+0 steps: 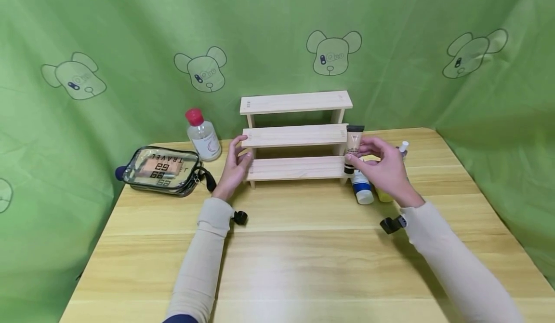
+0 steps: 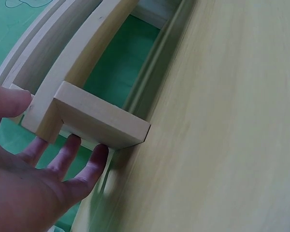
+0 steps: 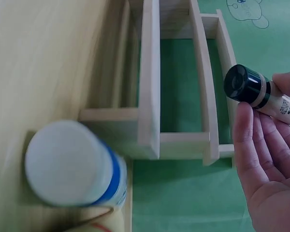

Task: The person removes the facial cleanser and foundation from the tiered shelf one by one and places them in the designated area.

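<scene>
A three-tier wooden display rack (image 1: 299, 135) stands against the green curtain at the back of the table. At its left end my left hand (image 1: 236, 164) grips the lower boards. In the left wrist view the thumb lies on one side and the fingertips press the end and leg (image 2: 101, 116). My right hand (image 1: 387, 169) pinches a small beige squeeze tube (image 1: 353, 142), black cap downward, beside the rack's right end. The right wrist view shows its black cap (image 3: 244, 84) between thumb and fingers. Below that hand lie a white-and-blue tube (image 1: 363, 190) and a yellow container (image 1: 384, 196), partly hidden.
To the left are a clear bottle with a red cap (image 1: 204, 135) and a transparent zipped travel pouch (image 1: 162, 171) with items inside. A white-topped bottle (image 1: 403, 146) shows behind the right hand. The green curtain (image 1: 277, 33) borders the wooden table (image 1: 303, 265) at the back.
</scene>
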Motion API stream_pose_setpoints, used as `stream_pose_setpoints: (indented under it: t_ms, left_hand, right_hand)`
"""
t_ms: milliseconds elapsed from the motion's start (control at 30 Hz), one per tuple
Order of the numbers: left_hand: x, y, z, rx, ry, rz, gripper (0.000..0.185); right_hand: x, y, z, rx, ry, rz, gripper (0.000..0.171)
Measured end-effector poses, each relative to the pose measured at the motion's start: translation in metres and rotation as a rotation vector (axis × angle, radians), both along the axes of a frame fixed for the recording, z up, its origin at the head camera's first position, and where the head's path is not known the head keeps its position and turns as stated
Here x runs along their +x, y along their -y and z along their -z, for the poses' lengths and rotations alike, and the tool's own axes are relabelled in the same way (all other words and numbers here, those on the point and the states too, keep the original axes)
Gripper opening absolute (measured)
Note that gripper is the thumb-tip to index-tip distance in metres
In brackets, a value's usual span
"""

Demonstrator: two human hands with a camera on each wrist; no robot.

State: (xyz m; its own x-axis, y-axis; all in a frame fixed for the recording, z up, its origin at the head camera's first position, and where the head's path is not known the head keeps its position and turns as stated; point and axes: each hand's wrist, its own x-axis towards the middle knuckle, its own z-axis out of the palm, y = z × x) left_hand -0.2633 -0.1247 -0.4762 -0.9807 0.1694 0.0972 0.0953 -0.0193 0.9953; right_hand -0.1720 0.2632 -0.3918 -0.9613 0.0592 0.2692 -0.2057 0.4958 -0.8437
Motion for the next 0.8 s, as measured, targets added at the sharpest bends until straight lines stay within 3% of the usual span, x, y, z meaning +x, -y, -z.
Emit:
stream_pose_setpoints:
  t_ms: [433, 800]
  left_hand:
    - [0.001, 0.0, -0.003, -0.023, 0.01, 0.008, 0.052]
    - [0.0, 0.0, -0.001, -0.038, 0.021, -0.01, 0.053]
  right_hand:
    - [0.023, -0.032, 0.017, 0.063, 0.039, 0.031, 0.051]
    - [0.049, -0.026, 0.038, 0.055, 0.071, -0.025, 0.047]
